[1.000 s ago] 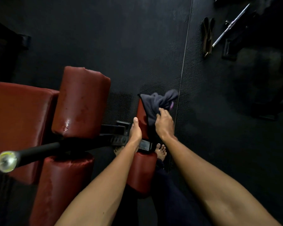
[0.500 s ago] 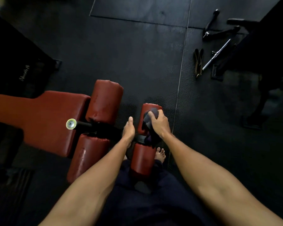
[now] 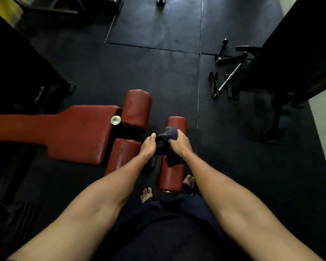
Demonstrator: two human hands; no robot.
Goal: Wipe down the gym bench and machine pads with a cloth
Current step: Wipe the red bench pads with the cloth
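Head view: our right hand (image 3: 179, 144) grips the bunched dark cloth (image 3: 168, 135) against the middle of the red roller pad (image 3: 177, 122), whereas a second ago the cloth lay spread beyond our fingers over the pad's far end. Our left hand (image 3: 148, 146) sits just left of that grip; whether it pinches the cloth we cannot tell.

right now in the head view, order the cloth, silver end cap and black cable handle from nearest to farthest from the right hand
1. cloth: gripped in the right hand, over the small roller pad.
2. silver end cap: left, beside the bench seat.
3. black cable handle: far upper right, on the floor.
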